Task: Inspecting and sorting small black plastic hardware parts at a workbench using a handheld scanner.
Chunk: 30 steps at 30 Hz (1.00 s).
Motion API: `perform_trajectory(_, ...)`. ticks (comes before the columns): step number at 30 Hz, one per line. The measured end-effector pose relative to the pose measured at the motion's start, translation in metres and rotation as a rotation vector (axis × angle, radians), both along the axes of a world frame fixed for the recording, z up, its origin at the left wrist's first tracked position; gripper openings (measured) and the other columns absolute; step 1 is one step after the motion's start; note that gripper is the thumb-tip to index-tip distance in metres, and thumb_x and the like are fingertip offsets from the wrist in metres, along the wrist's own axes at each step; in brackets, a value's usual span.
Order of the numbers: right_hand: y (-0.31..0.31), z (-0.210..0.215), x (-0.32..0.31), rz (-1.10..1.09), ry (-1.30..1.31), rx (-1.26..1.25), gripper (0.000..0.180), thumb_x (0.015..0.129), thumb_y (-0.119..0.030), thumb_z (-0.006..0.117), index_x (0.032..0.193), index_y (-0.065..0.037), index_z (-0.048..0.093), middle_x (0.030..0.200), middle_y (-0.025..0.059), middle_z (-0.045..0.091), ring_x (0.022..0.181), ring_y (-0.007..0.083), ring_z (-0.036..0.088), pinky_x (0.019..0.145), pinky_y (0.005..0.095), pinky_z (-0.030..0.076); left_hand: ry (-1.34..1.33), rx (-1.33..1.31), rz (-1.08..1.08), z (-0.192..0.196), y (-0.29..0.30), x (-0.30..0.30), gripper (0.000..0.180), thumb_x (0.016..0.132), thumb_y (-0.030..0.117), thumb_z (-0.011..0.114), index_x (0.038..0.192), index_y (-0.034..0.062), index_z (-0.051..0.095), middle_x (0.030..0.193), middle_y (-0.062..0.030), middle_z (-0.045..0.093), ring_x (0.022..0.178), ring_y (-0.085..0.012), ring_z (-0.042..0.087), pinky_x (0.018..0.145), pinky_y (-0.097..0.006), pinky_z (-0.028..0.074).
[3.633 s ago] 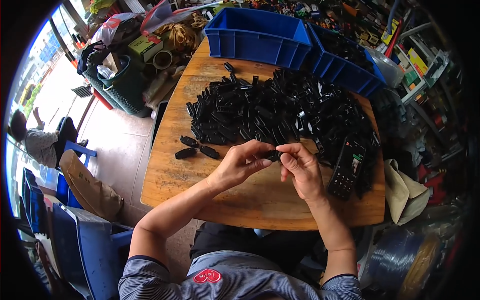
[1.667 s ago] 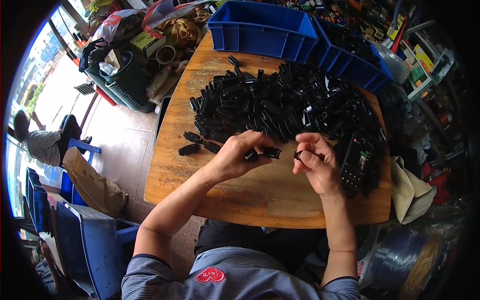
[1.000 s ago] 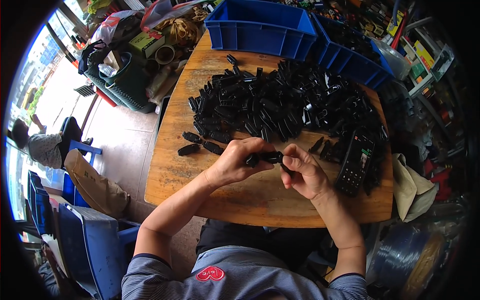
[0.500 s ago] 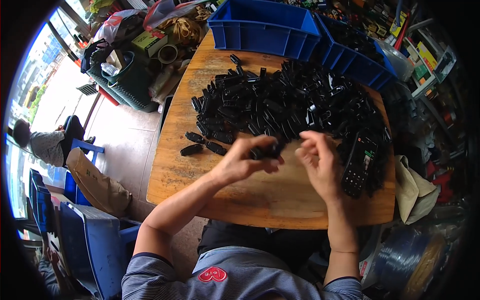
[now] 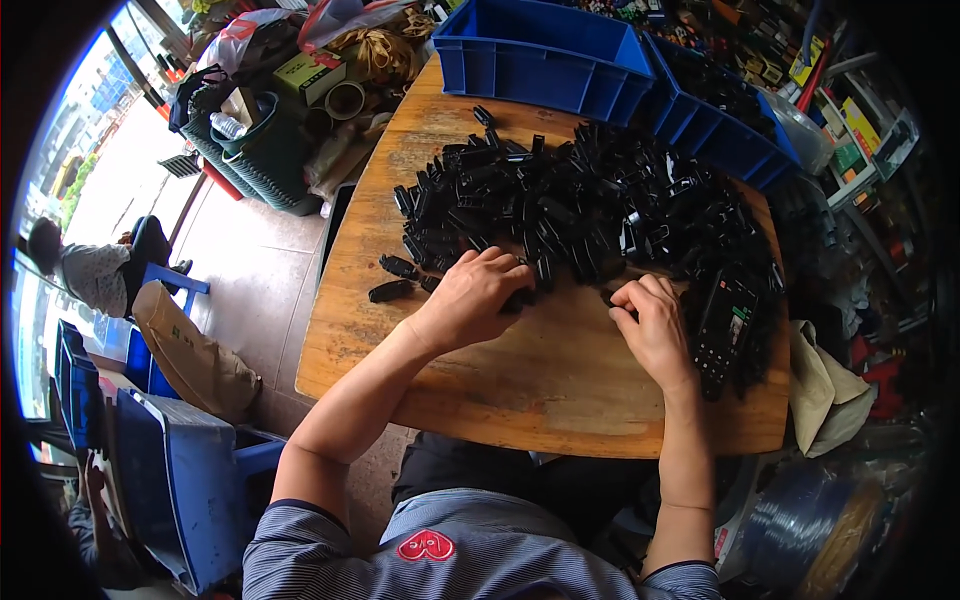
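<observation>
A large pile of small, black, elongated plastic parts [image 5: 560, 205] covers the far half of the wooden table [image 5: 500, 405]. My left hand [image 5: 475, 300] is at the pile's near edge, palm down with curled fingers. A black plastic part [image 5: 517, 300] shows under its fingertips, partly hidden by the hand. To the right, my right hand [image 5: 655, 330] is closed in a pinch at the pile's near border. Something small and dark shows at its fingertips, too small to make out. A phone [image 5: 725, 325] with a lit screen lies on the parts just right of that hand.
Two blue bins [image 5: 545, 65] stand along the table's far edge; the right one [image 5: 725, 110] holds dark parts. A few loose parts [image 5: 392, 290] lie left of the pile. Left on the floor are a dark green basket [image 5: 255, 150] and a blue stool [image 5: 185, 480]. A person sits farther off.
My left hand has turned palm down and moved slightly left, still with a black part. My right hand has lowered to the pile's edge and its fingers have closed. The view has shifted slightly.
</observation>
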State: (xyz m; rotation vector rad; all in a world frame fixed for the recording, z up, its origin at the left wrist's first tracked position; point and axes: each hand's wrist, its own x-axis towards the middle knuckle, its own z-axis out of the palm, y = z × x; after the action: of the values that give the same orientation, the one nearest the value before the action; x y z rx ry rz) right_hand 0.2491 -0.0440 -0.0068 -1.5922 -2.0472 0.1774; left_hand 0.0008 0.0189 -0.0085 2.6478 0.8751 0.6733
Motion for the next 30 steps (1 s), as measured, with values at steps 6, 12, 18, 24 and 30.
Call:
perform_trajectory(6, 0.000, 0.009, -0.007, 0.029, 0.045, 0.190, 0.014, 0.069, 0.000, 0.068, 0.077, -0.002, 0.057, 0.085, 0.0083, 0.057, 0.082, 0.0262, 0.053, 0.075, 0.0325, 0.043, -0.314, -0.052, 0.334, 0.028, 0.026, -0.034, 0.021, 0.071, 0.012, 0.069, 0.087, 0.0057, 0.057, 0.082, -0.0102, 0.059, 0.082, -0.0296, 0.057, 0.071, -0.039, 0.047)
perform_trajectory(12, -0.007, 0.014, -0.021, -0.023, 0.385, -0.121, 0.022, 0.077, -0.001, 0.065, 0.097, -0.003, 0.057, 0.089, 0.0052, 0.056, 0.078, 0.0160, 0.055, 0.073, 0.0267, 0.045, 0.004, 0.135, 0.373, 0.018, 0.023, -0.031, 0.022, 0.069, 0.014, 0.068, 0.086, 0.0068, 0.058, 0.081, -0.0069, 0.059, 0.085, -0.0273, 0.055, 0.074, -0.037, 0.044)
perform_trajectory(18, -0.012, 0.012, -0.042, 0.249, 0.481, -0.088, 0.019, 0.080, 0.001, 0.058, 0.098, -0.001, 0.054, 0.100, 0.0074, 0.058, 0.087, 0.0154, 0.057, 0.077, 0.0278, 0.047, 0.074, 0.103, 0.228, 0.008, 0.017, -0.020, 0.022, 0.070, 0.015, 0.069, 0.086, 0.0062, 0.057, 0.078, -0.0079, 0.058, 0.088, -0.0274, 0.053, 0.077, -0.039, 0.043)
perform_trajectory(24, -0.016, -0.001, -0.062, 0.411, 0.104, 0.058, 0.034, 0.071, 0.001, 0.066, 0.103, -0.002, 0.057, 0.104, 0.0108, 0.056, 0.095, 0.0298, 0.056, 0.080, 0.0365, 0.049, -0.298, -0.258, 0.167, 0.026, 0.018, -0.025, 0.019, 0.075, 0.009, 0.068, 0.091, 0.0035, 0.058, 0.069, -0.0077, 0.059, 0.062, -0.0112, 0.056, 0.059, -0.027, 0.046)
perform_trajectory(30, -0.013, -0.003, -0.049, 0.291, 0.270, -0.077, 0.029, 0.070, 0.004, 0.069, 0.096, -0.001, 0.057, 0.089, 0.0085, 0.058, 0.076, 0.0228, 0.062, 0.066, 0.0306, 0.051, -0.400, -0.459, 0.101, 0.036, 0.009, -0.020, 0.014, 0.078, 0.009, 0.064, 0.089, 0.0026, 0.058, 0.074, -0.0011, 0.059, 0.068, -0.0069, 0.053, 0.062, -0.025, 0.045)
